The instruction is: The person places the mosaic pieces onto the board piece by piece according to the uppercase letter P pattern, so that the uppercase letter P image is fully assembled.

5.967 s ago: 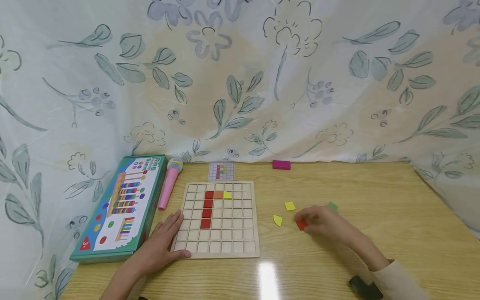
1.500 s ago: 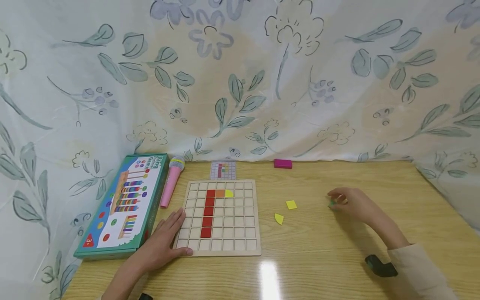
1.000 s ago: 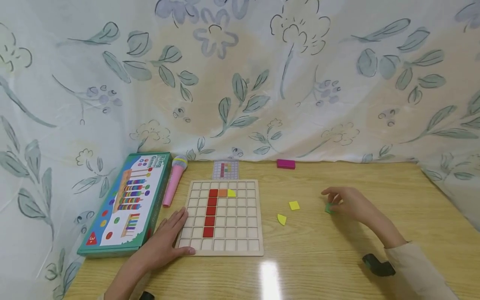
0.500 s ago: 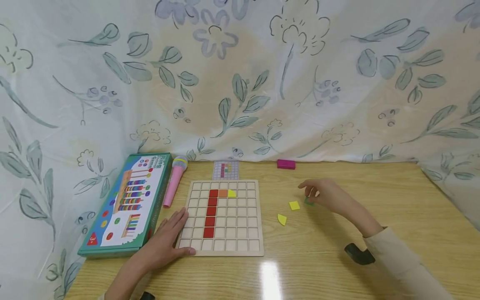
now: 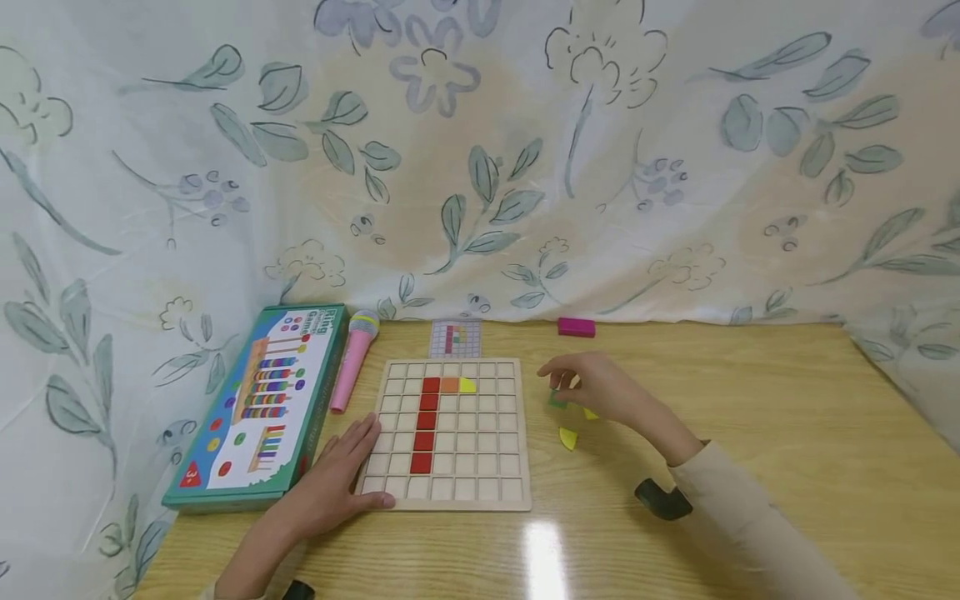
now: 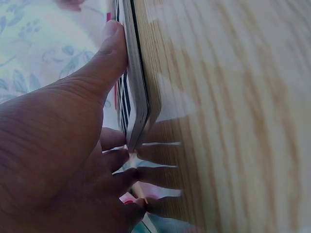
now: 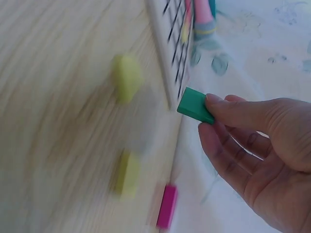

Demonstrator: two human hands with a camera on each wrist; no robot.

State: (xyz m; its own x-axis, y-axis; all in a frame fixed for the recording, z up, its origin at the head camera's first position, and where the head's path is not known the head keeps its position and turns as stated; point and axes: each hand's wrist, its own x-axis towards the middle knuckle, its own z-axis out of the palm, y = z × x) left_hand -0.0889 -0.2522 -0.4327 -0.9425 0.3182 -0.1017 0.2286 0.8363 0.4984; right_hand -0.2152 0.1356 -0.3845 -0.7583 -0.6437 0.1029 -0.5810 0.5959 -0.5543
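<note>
From the head view, a green tile (image 5: pixel 557 399) is seen pinched in the right hand (image 5: pixel 600 392), held above the table (image 5: pixel 750 400) just right of the wooden grid board (image 5: pixel 450 433). The left hand (image 5: pixel 333 483) lies flat, fingers straight, on the board's near left corner. A red column, an orange tile (image 5: pixel 449 385) and a yellow piece (image 5: pixel 467 385) are already seated (a pattern card (image 5: pixel 454 337) lies behind the board).

In the left wrist view, the thumb (image 6: pixel 104 58) is pressed along the board's edge.

In the right wrist view, the green tile (image 7: pixel 194 105) is clamped between thumb and fingertips.

The carrying step is judged to be in hand; next, the tile would need aligning squarely over a free cell and lowering flat.
</note>
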